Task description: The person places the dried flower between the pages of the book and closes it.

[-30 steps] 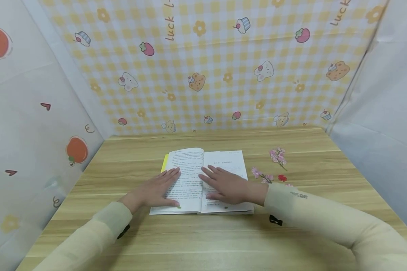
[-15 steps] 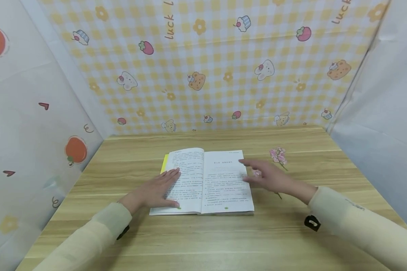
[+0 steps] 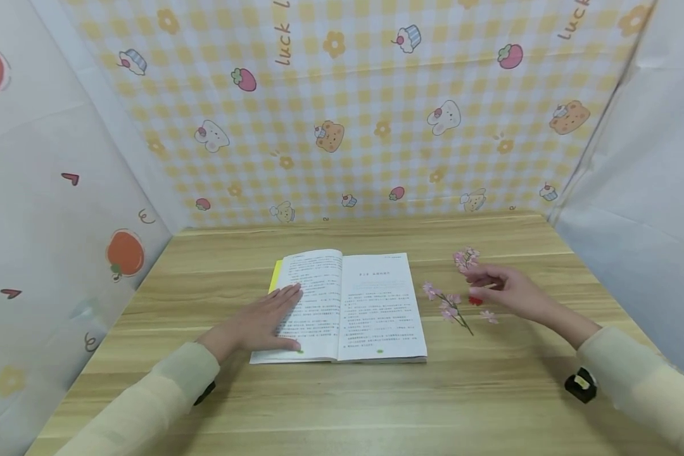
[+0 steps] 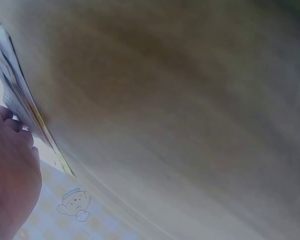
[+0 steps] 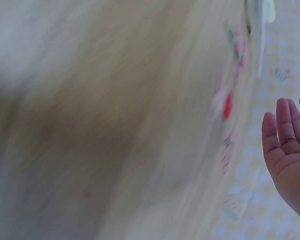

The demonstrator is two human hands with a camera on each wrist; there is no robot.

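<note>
Our right hand (image 3: 513, 292) has swung off the open book (image 3: 384, 316) toward the right edge of the wood-grain table (image 3: 342, 405), while our left hand (image 3: 262, 320) stays put. The book lies about midway between the table's left and right edges, our left hand flat on its left page. Our right hand hovers to the right of it, thumb and fingers apart, pinching nothing that we can see. Toward the far edge lies a blossom sprig (image 3: 465, 258), partly hidden by the fingers; a forked pink sprig (image 3: 449, 304) lies nearer the book. Smallest are a loose pink blossom (image 3: 488, 316) and, just below the thumb, a red flower (image 3: 475, 300); whether they touch we cannot tell. We judge this a reach for the red flower; taking it would call for closing thumb and fingers.
</note>
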